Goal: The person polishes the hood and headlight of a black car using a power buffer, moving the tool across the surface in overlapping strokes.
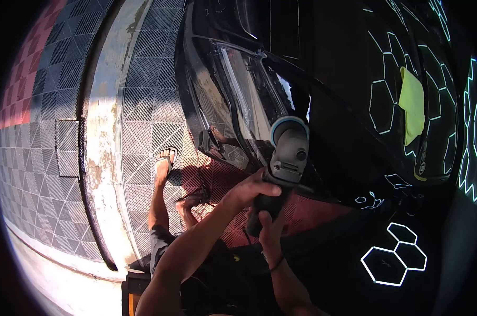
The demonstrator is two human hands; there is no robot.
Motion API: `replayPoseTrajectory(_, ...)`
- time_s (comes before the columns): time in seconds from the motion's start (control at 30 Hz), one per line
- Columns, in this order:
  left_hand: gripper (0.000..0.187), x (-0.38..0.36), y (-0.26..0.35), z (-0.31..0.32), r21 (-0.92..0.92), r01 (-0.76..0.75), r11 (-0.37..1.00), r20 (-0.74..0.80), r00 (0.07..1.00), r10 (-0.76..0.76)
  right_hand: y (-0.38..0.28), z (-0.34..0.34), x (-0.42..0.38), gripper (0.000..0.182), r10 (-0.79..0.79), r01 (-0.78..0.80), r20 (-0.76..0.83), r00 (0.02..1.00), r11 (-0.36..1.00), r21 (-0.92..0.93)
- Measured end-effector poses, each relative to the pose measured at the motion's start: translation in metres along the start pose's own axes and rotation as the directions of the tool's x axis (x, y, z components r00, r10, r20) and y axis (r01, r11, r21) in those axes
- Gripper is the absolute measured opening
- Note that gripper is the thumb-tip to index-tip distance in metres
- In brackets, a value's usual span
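Note:
Both my hands are wrapped round a dark handheld polisher [290, 152]. My left hand [255, 189] is closed on its body just behind the head, thumb lying across the top. Lower down, my right hand [271, 229] grips the rear handle, with its thumb pointing up along it. The polisher's round pad [287, 125], with a teal rim, meets the glossy black car panel [257, 105], where floor and light reflections show. The polisher head hides most of the pad's face.
A yellow-green cloth [411, 105] lies on the dark car surface to the right, among reflected hexagonal lights [394, 260]. My sandalled foot [166, 158] stands on the grey-and-red tiled floor [151, 116]. A worn pale strip [102, 131] crosses the floor at left.

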State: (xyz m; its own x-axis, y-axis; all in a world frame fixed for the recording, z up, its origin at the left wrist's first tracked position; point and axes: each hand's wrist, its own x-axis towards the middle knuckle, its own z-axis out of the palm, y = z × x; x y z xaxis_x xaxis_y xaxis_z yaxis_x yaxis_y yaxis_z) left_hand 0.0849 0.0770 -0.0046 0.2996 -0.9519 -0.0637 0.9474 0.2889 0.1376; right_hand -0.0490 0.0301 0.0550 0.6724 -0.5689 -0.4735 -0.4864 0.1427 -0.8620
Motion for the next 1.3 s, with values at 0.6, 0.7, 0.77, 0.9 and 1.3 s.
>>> replayPoseTrajectory(0.6, 0.065, -0.015, 0.021, 0.015, -0.033, 0.052, 0.998, -0.024, 0.998, -0.053, -0.009, 0.025, -0.016, 0.06, 0.023, -0.027, -0.096, 0.995, 0.999, -0.039)
replayPoseTrajectory(0.7, 0.067, -0.016, 0.022, 0.014, -0.018, 0.077, 0.997, -0.032, 0.996, -0.078, -0.015, 0.031, -0.015, 0.064, -0.036, 0.021, -0.11, 0.993, 0.99, -0.137)
replayPoseTrajectory(0.77, 0.071, -0.015, 0.021, 0.019, 0.097, 0.135, 0.986, -0.05, 0.99, -0.131, -0.035, 0.033, -0.027, 0.053, 0.15, -0.139, -0.079, 0.985, 0.981, 0.135)
replayPoseTrajectory(0.9, 0.081, -0.005, 0.016, 0.041, 0.247, 0.207, 0.947, -0.084, 0.978, -0.191, -0.017, 0.021, -0.038, 0.055, 0.171, -0.146, -0.088, 0.981, 0.959, 0.241)
replayPoseTrajectory(1.3, 0.07, 0.001, 0.083, -0.005, -0.025, -0.072, 0.997, 0.094, 0.993, 0.074, -0.038, 0.076, 0.045, 0.068, -0.043, 0.033, -0.107, 0.993, 0.995, -0.089)
